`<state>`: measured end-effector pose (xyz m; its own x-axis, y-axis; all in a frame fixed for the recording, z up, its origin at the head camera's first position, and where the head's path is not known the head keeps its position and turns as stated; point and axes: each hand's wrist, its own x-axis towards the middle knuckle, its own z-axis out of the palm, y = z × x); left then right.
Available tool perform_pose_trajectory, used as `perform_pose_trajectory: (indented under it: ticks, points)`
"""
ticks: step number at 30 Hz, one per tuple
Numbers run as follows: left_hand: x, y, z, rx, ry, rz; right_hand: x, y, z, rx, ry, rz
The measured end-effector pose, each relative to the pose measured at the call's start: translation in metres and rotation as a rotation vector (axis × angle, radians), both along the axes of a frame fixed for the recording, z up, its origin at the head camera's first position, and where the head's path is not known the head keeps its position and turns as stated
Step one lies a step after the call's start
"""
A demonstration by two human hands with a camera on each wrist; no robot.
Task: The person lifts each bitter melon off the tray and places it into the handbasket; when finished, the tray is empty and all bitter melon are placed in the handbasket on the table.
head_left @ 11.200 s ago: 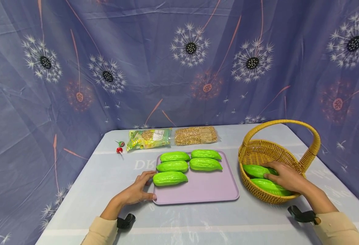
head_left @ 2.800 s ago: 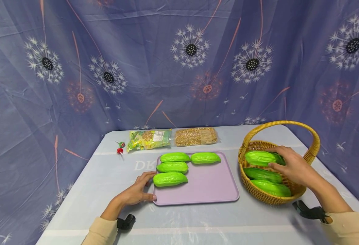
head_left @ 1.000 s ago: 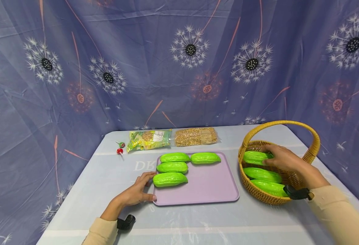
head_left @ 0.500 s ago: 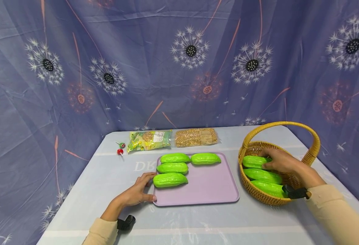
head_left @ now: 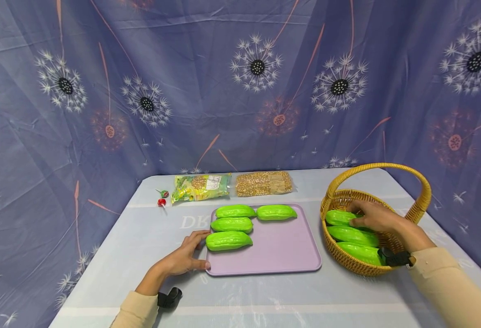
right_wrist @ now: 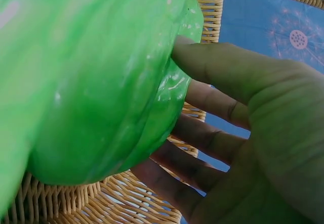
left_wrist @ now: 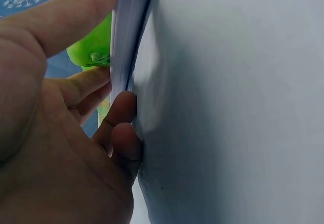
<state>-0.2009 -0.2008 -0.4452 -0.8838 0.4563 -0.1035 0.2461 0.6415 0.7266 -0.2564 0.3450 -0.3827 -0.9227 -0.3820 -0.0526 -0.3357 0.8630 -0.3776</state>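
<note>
In the head view, several green bitter melons lie on a lilac tray (head_left: pixel 281 250); the nearest bitter melon (head_left: pixel 228 240) is by its left edge. My left hand (head_left: pixel 183 256) rests at that edge, thumb at the front corner; its wrist view shows thumb and fingers (left_wrist: pixel 83 85) touching the rim. Three more bitter melons fill the wicker basket (head_left: pixel 331 200) on the right. My right hand (head_left: pixel 377 217) reaches inside and holds the rearmost bitter melon (head_left: pixel 340 217) by its right end, thumb on the near side. The other fingers (right_wrist: pixel 212 135) curve along its far side.
A green-yellow packet (head_left: pixel 199 187) and a clear bag of grains (head_left: pixel 263 183) lie behind the tray. Left of them are a green lollipop (head_left: pixel 164 194) and a red lollipop (head_left: pixel 161 202). The basket's tall handle (head_left: pixel 377 166) arches over its opening. A dandelion-print cloth (head_left: pixel 207 91) hangs behind.
A bitter melon from the tray's right column is now in the basket. My right hand has lowered it against the others there and barely moves since half a second ago. The left hand has stayed put.
</note>
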Motion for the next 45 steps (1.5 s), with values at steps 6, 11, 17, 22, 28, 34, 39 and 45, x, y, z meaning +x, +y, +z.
perform_pose_trajectory:
  ticks: [6,11,17,22,28,34,39,45]
  points:
    - [0.0,0.0,0.0,0.001,0.002,0.0,-0.001,0.0,0.001,-0.018,-0.024,-0.013]
    - [0.0,0.0,-0.001,0.001,-0.002,0.005,0.0,0.001,-0.002,-0.014,-0.002,-0.003]
    - [0.0,0.0,-0.001,0.003,0.001,0.004,0.0,0.003,-0.003,-0.007,0.018,0.011]
    - [0.001,0.0,0.0,0.007,0.001,0.005,0.001,0.002,-0.003,-0.03,0.006,0.004]
    - [0.001,0.0,-0.001,0.011,0.005,0.004,0.002,0.001,0.003,-0.061,0.002,-0.014]
    - [0.0,0.001,0.0,0.003,-0.002,0.008,0.008,0.001,0.012,-0.059,0.022,-0.034]
    - [0.0,0.0,0.0,-0.003,-0.006,0.013,0.016,-0.002,0.019,-0.061,0.043,-0.04]
    - [0.001,0.0,0.0,0.002,0.001,0.008,0.024,-0.007,0.026,-0.056,0.098,-0.035]
